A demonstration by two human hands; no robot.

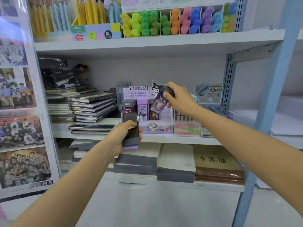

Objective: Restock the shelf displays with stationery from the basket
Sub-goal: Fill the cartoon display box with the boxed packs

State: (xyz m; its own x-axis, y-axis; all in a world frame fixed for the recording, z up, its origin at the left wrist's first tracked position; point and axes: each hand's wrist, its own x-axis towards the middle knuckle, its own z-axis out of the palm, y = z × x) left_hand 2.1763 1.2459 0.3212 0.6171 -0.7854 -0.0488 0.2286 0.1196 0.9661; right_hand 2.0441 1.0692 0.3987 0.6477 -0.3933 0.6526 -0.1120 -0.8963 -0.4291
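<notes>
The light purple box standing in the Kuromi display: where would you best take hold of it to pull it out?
Probably by its top end, from above, pinching front and back. The light purple box stands upright in the Kuromi display, darker boxes close on either side and its foot behind the front wall, so only the top is free.

The case (159,102) pinched in my right hand (180,99) looks like smooth printed plastic, with a glossy face and a matt dark cap. The stack of cases (131,133) gripped in my left hand (120,135) has glossy dark faces and matt lilac and grey ends. The display box (157,129) is printed card with a satin finish. The shelf board (155,41) and perforated upright (229,82) are painted metal, smooth and matt. The notebook covers (93,104) are glossy. The brown books (219,175) are wrapped in shiny clear film.
</notes>
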